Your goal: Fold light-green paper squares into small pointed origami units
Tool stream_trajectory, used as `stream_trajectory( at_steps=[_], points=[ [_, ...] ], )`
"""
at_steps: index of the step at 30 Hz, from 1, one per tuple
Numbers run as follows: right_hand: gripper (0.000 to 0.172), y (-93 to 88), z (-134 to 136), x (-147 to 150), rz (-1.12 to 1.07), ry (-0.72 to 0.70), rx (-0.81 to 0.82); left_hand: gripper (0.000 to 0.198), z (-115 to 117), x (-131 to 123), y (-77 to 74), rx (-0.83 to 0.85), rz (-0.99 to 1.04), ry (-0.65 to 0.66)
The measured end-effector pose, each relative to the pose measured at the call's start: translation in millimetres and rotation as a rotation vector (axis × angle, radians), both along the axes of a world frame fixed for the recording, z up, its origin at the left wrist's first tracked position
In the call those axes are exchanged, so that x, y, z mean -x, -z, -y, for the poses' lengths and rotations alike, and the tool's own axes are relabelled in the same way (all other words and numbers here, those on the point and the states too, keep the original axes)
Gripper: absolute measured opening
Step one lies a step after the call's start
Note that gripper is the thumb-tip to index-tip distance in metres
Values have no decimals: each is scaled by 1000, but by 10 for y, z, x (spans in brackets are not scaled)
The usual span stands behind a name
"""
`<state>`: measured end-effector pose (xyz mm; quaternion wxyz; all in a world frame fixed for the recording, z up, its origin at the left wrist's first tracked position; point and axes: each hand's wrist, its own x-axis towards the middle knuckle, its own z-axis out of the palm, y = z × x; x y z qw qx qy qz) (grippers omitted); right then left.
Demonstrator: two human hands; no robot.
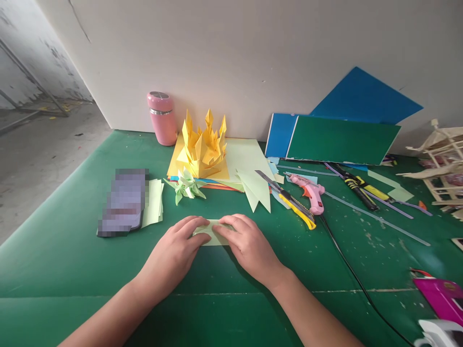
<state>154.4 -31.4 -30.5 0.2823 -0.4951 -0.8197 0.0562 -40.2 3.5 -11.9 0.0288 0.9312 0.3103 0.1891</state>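
A small pale green sheet of paper (pixel 214 239) lies on the green table between my hands. On its left end rest the fingers of my left hand (pixel 181 246), thumb and fingertips closed over the edge. My right hand (pixel 251 248) presses the right part with bent fingers. Just beyond the paper sits a folded green and white paper flower (pixel 187 186). Behind that a yellow folded-paper crown shape (pixel 204 149) stands on a stack of coloured sheets. Cut pale green paper (pixel 253 185) with pointed ends lies to the right of the flower.
A phone (pixel 125 205) overlaps green paper slips (pixel 154 202) at left; a pink bottle (pixel 161 120) stands behind. To the right lie a yellow utility knife (pixel 298 210), a pink glue gun (pixel 309 193) with a trailing cord, and thin strips. Blue and green boards (pixel 340 140) lean on the wall.
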Motion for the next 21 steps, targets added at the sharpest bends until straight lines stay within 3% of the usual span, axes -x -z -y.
stream_trajectory(
  at_steps=[21],
  points=[
    [32,60,-18,-39,-39,-56,-53,35,-22,-25,11,37,45,39]
  ],
)
